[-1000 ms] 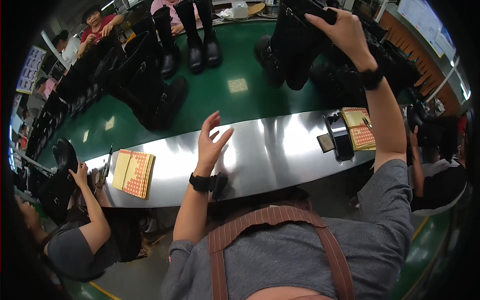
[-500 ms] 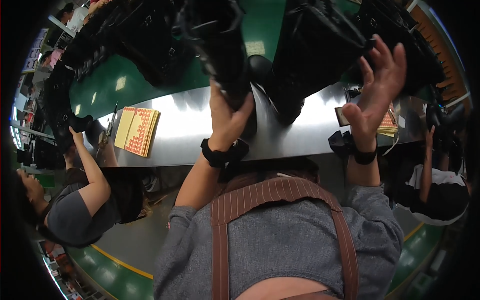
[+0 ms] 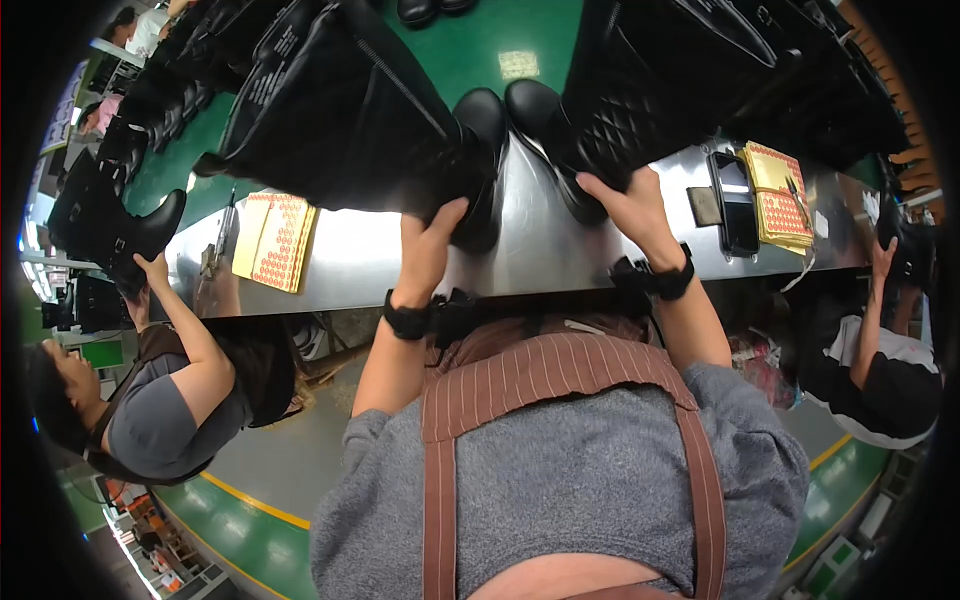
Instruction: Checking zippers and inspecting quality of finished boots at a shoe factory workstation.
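Two tall black leather boots stand on the metal table edge with their rounded toes close together, pointing away from me. My left hand (image 3: 425, 250) is closed around the heel of the left boot (image 3: 350, 130), whose shaft leans out to the left. My right hand (image 3: 637, 215) grips the heel of the right boot (image 3: 625, 95), thumb on the near side. Quilted stitching shows on the right boot's ankle. The fingers of both hands are partly hidden behind the boots.
A yellow pad of red round stickers (image 3: 272, 243) lies left beside a thin tool (image 3: 222, 235). A phone (image 3: 737, 205) and another sticker pad (image 3: 778, 195) lie right. More boots line the green belt (image 3: 450, 50). Co-workers (image 3: 165, 400) sit on both sides, the left one holding a boot.
The left boot has come down and its shaft has swung left, its toe now beside the right boot's. My right hand, raised and open before, has lowered and closed on the right boot.
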`<move>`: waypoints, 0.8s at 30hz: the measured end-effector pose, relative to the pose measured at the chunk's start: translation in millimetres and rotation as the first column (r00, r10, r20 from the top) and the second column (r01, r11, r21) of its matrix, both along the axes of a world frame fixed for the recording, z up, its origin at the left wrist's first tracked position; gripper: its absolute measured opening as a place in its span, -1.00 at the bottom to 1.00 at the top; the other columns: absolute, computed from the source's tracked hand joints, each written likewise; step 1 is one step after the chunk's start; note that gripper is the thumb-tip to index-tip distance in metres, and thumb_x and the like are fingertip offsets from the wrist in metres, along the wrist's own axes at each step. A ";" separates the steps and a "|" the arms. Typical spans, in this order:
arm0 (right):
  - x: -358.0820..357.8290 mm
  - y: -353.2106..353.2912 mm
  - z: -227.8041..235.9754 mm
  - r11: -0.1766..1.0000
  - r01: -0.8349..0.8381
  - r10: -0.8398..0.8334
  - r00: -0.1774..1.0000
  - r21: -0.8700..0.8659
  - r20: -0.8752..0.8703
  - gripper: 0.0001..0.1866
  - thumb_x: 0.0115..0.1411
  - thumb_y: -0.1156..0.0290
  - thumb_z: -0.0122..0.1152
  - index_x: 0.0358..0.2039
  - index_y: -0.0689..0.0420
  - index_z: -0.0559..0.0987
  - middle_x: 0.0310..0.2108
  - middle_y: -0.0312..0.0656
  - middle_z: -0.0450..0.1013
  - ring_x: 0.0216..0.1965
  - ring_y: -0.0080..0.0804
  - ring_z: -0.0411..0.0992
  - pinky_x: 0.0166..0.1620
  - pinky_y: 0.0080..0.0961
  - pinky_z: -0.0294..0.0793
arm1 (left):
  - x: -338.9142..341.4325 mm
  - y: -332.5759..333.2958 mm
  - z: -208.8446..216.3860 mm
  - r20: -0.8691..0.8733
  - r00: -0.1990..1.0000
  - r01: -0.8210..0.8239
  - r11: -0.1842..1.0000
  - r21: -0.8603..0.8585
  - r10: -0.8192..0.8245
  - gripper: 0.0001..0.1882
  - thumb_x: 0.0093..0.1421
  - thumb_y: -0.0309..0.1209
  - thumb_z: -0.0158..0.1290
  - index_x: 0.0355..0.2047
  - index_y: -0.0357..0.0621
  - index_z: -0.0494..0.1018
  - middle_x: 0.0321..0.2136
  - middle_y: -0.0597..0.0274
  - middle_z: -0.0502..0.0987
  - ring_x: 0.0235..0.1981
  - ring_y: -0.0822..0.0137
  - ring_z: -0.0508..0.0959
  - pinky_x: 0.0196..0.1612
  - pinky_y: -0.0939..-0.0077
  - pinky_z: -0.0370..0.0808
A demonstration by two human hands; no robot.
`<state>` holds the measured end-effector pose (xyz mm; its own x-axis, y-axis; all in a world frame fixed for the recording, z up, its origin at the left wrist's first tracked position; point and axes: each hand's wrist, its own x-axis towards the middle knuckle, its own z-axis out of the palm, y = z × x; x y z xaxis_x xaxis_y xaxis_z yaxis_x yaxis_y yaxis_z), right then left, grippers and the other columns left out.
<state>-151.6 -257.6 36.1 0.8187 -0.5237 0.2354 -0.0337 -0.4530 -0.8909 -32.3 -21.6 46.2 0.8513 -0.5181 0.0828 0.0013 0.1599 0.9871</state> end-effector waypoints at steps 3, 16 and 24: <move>-18.4 0.5 3.4 1.000 -0.008 0.009 0.999 -0.007 0.044 -0.50 -0.01 0.45 0.35 -0.04 0.30 0.46 -0.26 -0.07 0.56 -0.23 -0.30 0.51 -0.08 -0.45 0.44 | 10.4 25.5 6.3 -0.029 0.999 0.022 0.991 0.135 -0.018 -0.69 0.06 -0.58 0.06 -0.13 -0.34 0.46 -0.22 0.26 0.52 -0.23 0.41 0.47 -0.14 0.55 0.41; -24.7 8.4 -1.0 0.992 0.040 -0.049 0.996 0.118 0.077 -0.61 0.00 0.47 0.37 -0.13 0.28 0.55 -0.17 -0.13 0.53 -0.15 -0.35 0.48 -0.02 -0.47 0.38 | 31.4 43.8 142.4 0.373 0.801 -0.259 0.833 -0.488 0.468 -0.42 0.28 -0.22 -0.16 0.21 -0.31 0.07 -0.33 0.27 0.36 -0.27 0.45 0.31 -0.10 0.57 0.22; -23.5 11.4 1.8 0.994 0.054 -0.065 0.991 0.098 0.114 -0.68 0.01 0.49 0.35 -0.20 0.27 0.57 -0.23 -0.14 0.54 -0.19 -0.35 0.48 -0.05 -0.46 0.40 | 64.0 35.1 201.8 0.275 0.961 0.045 0.995 -0.085 -0.020 -0.48 0.21 -0.47 -0.02 0.19 -0.24 0.20 -0.42 0.41 0.43 -0.41 0.66 0.37 -0.28 0.83 0.26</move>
<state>-175.1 -246.2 37.9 0.7553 -0.5948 0.2750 0.0491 -0.3671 -0.9289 31.7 13.5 248.0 0.7725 -0.5249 0.3574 -0.2601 0.2518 0.9322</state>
